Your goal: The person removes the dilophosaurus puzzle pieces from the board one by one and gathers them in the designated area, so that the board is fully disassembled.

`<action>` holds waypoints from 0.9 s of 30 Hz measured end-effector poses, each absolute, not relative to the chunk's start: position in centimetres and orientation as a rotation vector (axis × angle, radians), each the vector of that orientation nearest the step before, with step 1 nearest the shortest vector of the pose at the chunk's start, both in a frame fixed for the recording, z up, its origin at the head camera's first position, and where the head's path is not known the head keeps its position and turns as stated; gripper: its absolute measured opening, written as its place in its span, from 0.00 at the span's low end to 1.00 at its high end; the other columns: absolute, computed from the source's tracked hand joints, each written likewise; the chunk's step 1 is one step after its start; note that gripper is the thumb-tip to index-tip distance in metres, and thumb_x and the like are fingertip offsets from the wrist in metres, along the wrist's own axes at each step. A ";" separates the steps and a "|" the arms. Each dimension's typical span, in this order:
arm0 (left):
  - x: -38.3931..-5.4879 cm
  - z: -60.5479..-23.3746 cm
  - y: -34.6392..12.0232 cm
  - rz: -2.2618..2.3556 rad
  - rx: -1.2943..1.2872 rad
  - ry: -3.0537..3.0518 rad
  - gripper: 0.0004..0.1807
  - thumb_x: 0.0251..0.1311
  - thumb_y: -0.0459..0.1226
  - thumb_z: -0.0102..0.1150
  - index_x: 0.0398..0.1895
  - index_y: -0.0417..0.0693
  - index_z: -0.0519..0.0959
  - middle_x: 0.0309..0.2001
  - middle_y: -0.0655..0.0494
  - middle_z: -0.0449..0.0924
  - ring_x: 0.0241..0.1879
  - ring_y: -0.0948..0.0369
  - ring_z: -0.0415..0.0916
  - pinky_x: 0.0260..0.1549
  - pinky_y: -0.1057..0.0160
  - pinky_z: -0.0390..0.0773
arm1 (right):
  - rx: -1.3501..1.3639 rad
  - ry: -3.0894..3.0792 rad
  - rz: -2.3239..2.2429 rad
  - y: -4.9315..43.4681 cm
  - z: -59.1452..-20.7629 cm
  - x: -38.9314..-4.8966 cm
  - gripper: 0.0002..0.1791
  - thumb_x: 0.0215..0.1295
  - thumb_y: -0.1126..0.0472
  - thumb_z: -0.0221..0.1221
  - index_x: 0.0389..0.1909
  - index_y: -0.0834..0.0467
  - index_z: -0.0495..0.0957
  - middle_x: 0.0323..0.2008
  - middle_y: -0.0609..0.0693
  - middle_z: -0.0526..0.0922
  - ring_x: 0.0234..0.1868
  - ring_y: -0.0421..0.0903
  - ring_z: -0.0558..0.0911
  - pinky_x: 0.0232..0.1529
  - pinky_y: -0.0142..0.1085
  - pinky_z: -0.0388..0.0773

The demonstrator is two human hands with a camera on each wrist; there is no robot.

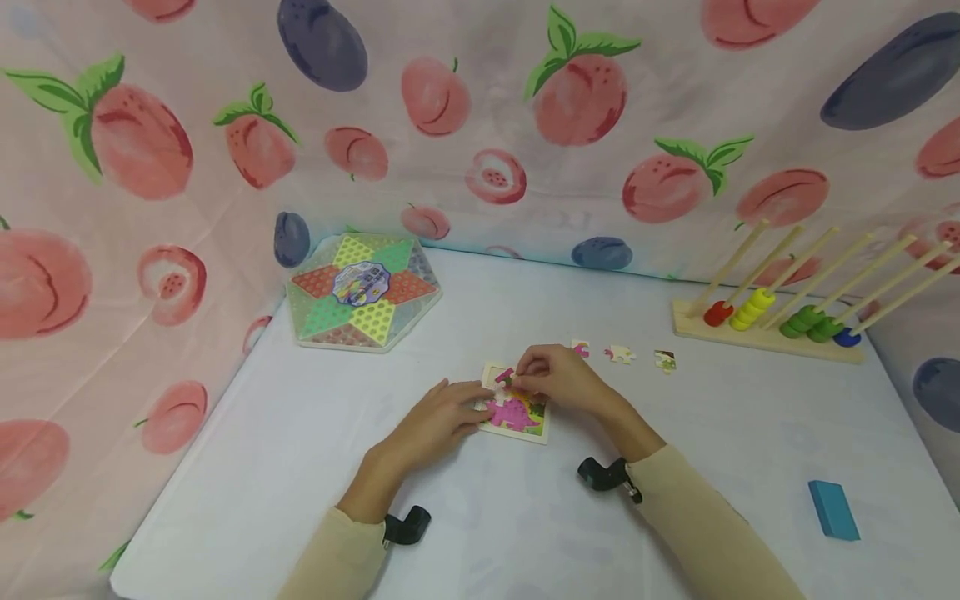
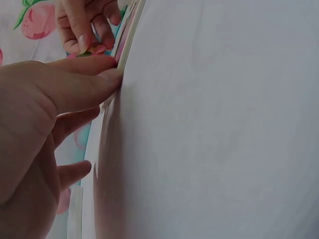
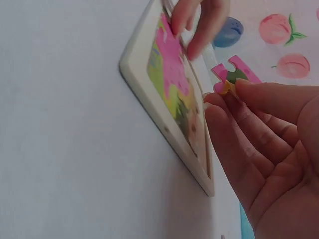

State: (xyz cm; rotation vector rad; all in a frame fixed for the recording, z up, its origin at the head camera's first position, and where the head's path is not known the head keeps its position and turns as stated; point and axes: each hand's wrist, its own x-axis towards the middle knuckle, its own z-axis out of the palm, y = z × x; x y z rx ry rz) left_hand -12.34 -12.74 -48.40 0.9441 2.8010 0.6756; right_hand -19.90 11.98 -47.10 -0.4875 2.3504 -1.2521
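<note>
1. R hand [image 1: 566, 379] pinches puzzle pc [image 3: 239, 74] over board [image 3: 134, 59] on tbl [image 1: 487, 517].
2. L hand [image 1: 438, 417]: fingers loosely extended, touching board edge.
3. Step: prob. fitting pc; next likely needs aligning & pressing in.

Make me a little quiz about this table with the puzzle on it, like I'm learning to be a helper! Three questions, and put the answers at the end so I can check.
1. Pick one. What do the fingers of the right hand pinch?
A) a bead
B) a puzzle piece
C) a pencil

2. True or false? In the head camera's picture, the blue block shows lower down than the bead rack.

3. Count. How many loose pieces can you see lying on the table?

Key: 1. B. 2. True. 3. Three.
</note>
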 end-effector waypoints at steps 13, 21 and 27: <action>-11.6 -48.0 -11.5 0.475 0.976 2.823 0.28 0.64 0.52 0.67 0.66 0.57 0.79 0.68 0.56 0.76 0.71 0.55 0.69 0.74 0.45 0.66 | -0.260 2.468 -1.298 18.4 -45.5 -19.6 0.10 0.69 0.62 0.62 0.47 0.62 0.82 0.41 0.59 0.84 0.33 0.45 0.87 0.34 0.37 0.88; -11.2 -48.0 -11.3 0.431 1.001 2.802 0.32 0.67 0.58 0.59 0.70 0.56 0.75 0.76 0.60 0.67 0.76 0.53 0.63 0.75 0.38 0.61 | -0.184 2.501 -1.215 23.7 -46.0 -18.9 0.13 0.70 0.61 0.61 0.49 0.66 0.82 0.46 0.62 0.86 0.37 0.43 0.85 0.35 0.34 0.88; -11.2 -48.0 -10.8 0.424 0.997 2.788 0.33 0.68 0.58 0.58 0.70 0.52 0.74 0.76 0.61 0.68 0.77 0.56 0.63 0.76 0.45 0.63 | -0.147 2.564 -1.137 25.8 -46.5 -18.1 0.15 0.67 0.60 0.66 0.49 0.64 0.83 0.45 0.60 0.85 0.33 0.41 0.85 0.33 0.32 0.86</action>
